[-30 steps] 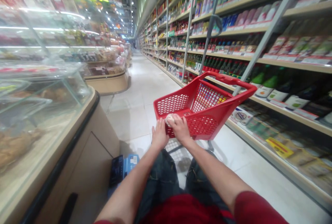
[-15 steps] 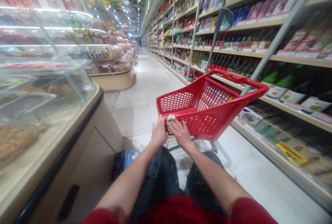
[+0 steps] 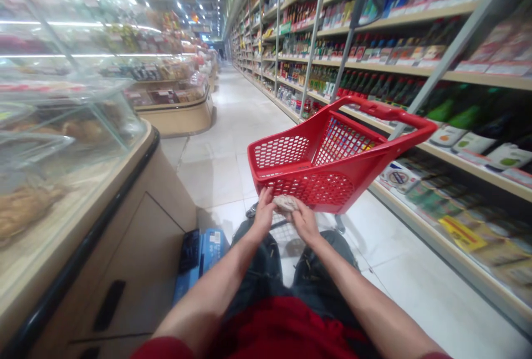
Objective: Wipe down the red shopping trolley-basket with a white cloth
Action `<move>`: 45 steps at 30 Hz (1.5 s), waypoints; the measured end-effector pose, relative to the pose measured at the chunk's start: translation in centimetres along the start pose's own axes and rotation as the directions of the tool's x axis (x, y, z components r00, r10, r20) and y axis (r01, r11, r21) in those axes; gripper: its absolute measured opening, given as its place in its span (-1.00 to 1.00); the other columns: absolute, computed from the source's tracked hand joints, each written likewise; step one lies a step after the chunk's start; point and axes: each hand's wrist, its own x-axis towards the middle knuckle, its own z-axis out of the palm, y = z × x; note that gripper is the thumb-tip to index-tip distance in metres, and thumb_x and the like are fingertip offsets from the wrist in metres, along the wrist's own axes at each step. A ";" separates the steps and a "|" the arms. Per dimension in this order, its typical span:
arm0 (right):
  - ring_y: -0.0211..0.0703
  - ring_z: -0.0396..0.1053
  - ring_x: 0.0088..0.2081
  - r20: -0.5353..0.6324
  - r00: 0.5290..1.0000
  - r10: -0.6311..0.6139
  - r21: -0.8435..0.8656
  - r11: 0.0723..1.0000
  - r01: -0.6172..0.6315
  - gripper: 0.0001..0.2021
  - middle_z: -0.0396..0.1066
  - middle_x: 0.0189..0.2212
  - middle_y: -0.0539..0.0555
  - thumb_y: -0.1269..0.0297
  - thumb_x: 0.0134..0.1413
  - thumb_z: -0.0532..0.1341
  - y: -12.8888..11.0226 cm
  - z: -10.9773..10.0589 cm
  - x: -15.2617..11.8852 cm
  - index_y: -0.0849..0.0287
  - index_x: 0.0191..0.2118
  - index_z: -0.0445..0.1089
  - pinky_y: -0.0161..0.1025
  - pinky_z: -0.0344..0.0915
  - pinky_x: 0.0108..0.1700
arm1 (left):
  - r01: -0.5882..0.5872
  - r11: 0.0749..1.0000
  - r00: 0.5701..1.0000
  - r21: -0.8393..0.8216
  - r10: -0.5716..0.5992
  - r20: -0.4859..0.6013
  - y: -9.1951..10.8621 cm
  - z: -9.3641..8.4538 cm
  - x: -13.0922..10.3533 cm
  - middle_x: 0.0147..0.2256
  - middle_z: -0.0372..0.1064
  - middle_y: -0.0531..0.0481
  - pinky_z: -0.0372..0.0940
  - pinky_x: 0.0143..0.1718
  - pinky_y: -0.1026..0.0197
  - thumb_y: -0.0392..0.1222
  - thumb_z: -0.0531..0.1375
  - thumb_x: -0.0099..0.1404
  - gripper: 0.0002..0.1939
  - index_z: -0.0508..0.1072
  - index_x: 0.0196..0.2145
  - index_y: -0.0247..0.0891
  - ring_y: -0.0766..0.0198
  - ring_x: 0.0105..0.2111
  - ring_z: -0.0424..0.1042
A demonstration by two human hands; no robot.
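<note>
Crumpled cloth held beside the red cart

The step in hand appeared to be handling the crumpled cloth (image 3: 285,203), which was just outside the red cart (image 3: 368,168), on its near side. The right hand (image 3: 304,220) grasped the cloth; the left hand (image 3: 263,214) was at its other end, though whether it gripped could not be told. Putting cloth to cart would call for a short reach forward with a secure hold. The knees (image 3: 260,256) crowded the cart's near side; a counter (image 3: 170,198) and blue box (image 3: 210,248) stood left of it, stocked shelves (image 3: 477,77) to its right.

Arms (image 3: 216,292) extended forward, left hand (image 3: 263,216) near right hand (image 3: 304,220)
</note>
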 end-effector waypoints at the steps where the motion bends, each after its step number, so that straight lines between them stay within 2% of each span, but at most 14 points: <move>1: -0.14 0.40 -0.16 -0.011 0.999 0.054 0.051 0.997 -0.053 -0.57 0.45 -0.15 0.06 0.39 -0.04 -0.04 -0.5 -0.1 0.0 0.17 -0.03 0.32 -0.22 0.34 -0.14 | 0.056 0.988 0.998 -0.145 -0.053 0.025 0.4 0.0 -0.1 0.12 0.20 -0.07 0.21 0.05 0.10 -0.44 0.04 0.05 -0.38 0.19 0.11 -0.19 0.19 0.06 0.27; 4: -0.12 0.40 -0.24 -0.068 0.984 0.162 0.096 0.983 -0.156 -0.63 0.47 -0.24 0.06 0.31 -0.04 -0.01 -1.4 -0.3 -0.1 0.18 -0.08 0.32 -0.20 0.33 -0.18 | 0.168 0.850 0.985 -0.500 -0.166 0.047 1.1 -0.2 -1.0 -0.08 0.40 -0.09 0.24 -0.01 0.16 -0.45 0.08 0.01 -0.50 0.32 -0.04 -0.30 0.25 -0.08 0.38; 8: -0.06 0.36 -0.27 -0.223 0.931 0.290 0.030 0.956 -0.291 -0.65 0.45 -0.31 0.11 0.20 -0.08 0.06 -1.8 0.1 -0.6 0.22 -0.14 0.33 -0.15 0.28 -0.19 | 0.173 0.780 0.966 -0.601 -0.253 -0.051 1.3 0.4 -2.9 -0.16 0.43 -0.06 0.22 -0.04 0.22 -0.35 0.13 0.07 -0.70 0.40 -0.18 -0.28 0.29 -0.13 0.38; 10: -0.07 0.35 -0.31 -0.200 0.919 0.340 0.049 0.940 -0.337 -0.64 0.45 -0.35 0.10 0.13 -0.08 0.09 -1.8 0.5 -1.0 0.22 -0.19 0.36 -0.16 0.27 -0.22 | 0.197 0.738 0.972 -0.645 -0.235 0.027 1.3 1.1 -3.5 -0.24 0.45 -0.02 0.24 -0.10 0.22 -0.23 0.18 0.09 -0.75 0.43 -0.22 -0.26 0.28 -0.19 0.40; 14: -0.12 0.35 -0.37 -0.076 0.892 0.445 0.267 0.871 -0.412 -0.62 0.45 -0.43 0.07 0.04 -0.11 0.13 -1.5 1.6 -1.5 0.24 -0.27 0.41 -0.21 0.28 -0.28 | 0.310 0.524 0.950 -0.793 -0.157 0.268 1.5 1.7 -4.1 -0.41 0.42 0.02 0.25 -0.26 0.24 -0.05 0.32 -0.09 -0.60 0.44 -0.29 -0.29 0.30 -0.36 0.40; 17: -0.13 0.37 -0.36 -0.020 0.883 0.468 0.403 0.812 -0.421 -0.58 0.46 -0.41 0.07 0.01 -0.13 0.15 -1.2 2.2 -1.4 0.25 -0.23 0.39 -0.20 0.30 -0.28 | 0.399 0.430 0.917 -0.810 -0.209 0.341 1.5 1.3 -4.5 -0.47 0.38 0.05 0.21 -0.32 0.27 -0.04 0.39 -0.21 -0.53 0.43 -0.33 -0.31 0.34 -0.42 0.37; 20: -0.12 0.38 -0.42 -0.036 0.883 0.468 0.348 0.834 -0.428 -0.56 0.45 -0.44 0.08 -0.02 -0.13 0.16 -1.3 2.2 -1.0 0.25 -0.21 0.36 -0.18 0.32 -0.34 | 0.468 0.398 0.881 -0.789 -0.280 0.381 1.3 1.0 -4.7 -0.49 0.36 0.07 0.20 -0.34 0.26 -0.03 0.40 -0.23 -0.52 0.42 -0.35 -0.30 0.36 -0.46 0.34; 22: -0.07 0.39 -0.38 -0.104 0.917 0.386 0.152 0.917 -0.369 -0.59 0.45 -0.41 0.13 0.01 -0.09 0.14 -1.7 1.9 -1.0 0.25 -0.20 0.35 -0.12 0.33 -0.30 | 0.495 0.397 0.863 -0.773 -0.332 0.382 1.0 1.0 -4.5 -0.50 0.35 0.09 0.20 -0.35 0.26 -0.03 0.38 -0.21 -0.54 0.41 -0.35 -0.28 0.38 -0.48 0.33; 24: 0.01 0.38 -0.18 -0.147 0.979 0.139 -0.126 0.979 -0.158 -0.65 0.43 -0.22 0.22 0.11 -0.01 0.10 -2.2 1.5 -1.3 0.23 -0.15 0.35 -0.04 0.29 -0.12 | 0.506 0.408 0.852 -0.760 -0.375 0.365 0.5 1.0 -4.0 -0.51 0.34 0.12 0.20 -0.36 0.26 -0.05 0.35 -0.16 -0.59 0.40 -0.34 -0.26 0.39 -0.50 0.31; 27: 0.02 0.12 0.14 0.070 0.968 -0.242 -0.362 0.898 0.251 -0.62 0.22 0.09 0.23 0.28 0.07 0.04 -2.5 1.4 -2.6 0.20 0.03 0.26 0.04 0.08 0.13 | 0.535 0.442 0.833 -0.721 -0.421 0.360 -0.2 1.0 -3.3 -0.53 0.33 0.12 0.19 -0.37 0.27 -0.07 0.29 -0.05 -0.70 0.40 -0.37 -0.27 0.39 -0.52 0.30; 29: 0.02 -0.02 0.22 0.232 0.921 -0.313 -0.376 0.844 0.381 -0.50 0.11 0.16 0.24 0.32 0.07 0.05 -2.1 1.9 -3.6 0.23 0.16 0.11 0.07 0.05 0.16 | 0.575 0.463 0.810 -0.675 -0.436 0.391 -0.3 0.8 -3.1 -0.56 0.32 0.10 0.18 -0.38 0.26 -0.07 0.24 0.00 -0.75 0.40 -0.41 -0.29 0.37 -0.52 0.30; 32: 0.04 -0.10 0.25 0.239 0.919 -0.313 -0.392 0.835 0.387 -0.38 0.05 0.19 0.26 0.34 0.05 0.09 -0.7 2.6 -4.4 0.26 0.24 -0.06 0.09 0.10 0.14 | 0.632 0.493 0.774 -0.598 -0.426 0.468 0.2 0.2 -3.2 -0.58 0.31 0.07 0.19 -0.41 0.26 -0.08 0.21 0.00 -0.78 0.40 -0.45 -0.30 0.33 -0.50 0.32; 37: -0.04 0.01 0.22 0.095 0.938 -0.332 -0.409 0.847 0.341 -0.49 0.15 0.15 0.17 0.42 0.08 0.04 1.1 2.2 -3.2 0.12 0.19 0.10 0.06 0.14 0.15 | 0.647 0.581 0.755 -0.494 -0.392 0.526 1.7 -0.3 -3.1 -0.57 0.30 0.09 0.20 -0.41 0.26 -0.14 0.14 0.01 -0.84 0.39 -0.46 -0.29 0.32 -0.48 0.32; 45: -0.15 0.05 0.20 0.049 0.929 -0.366 -0.511 0.790 0.338 -0.62 0.25 0.10 0.05 0.44 0.15 -0.02 1.4 0.1 1.0 0.06 0.03 0.33 -0.11 0.14 0.16 | 0.507 0.781 0.830 -0.365 -0.328 0.451 2.4 -0.2 -1.1 -0.30 0.42 -0.01 0.24 -0.24 0.18 -0.14 0.08 0.09 -0.78 0.43 -0.34 -0.25 0.26 -0.30 0.39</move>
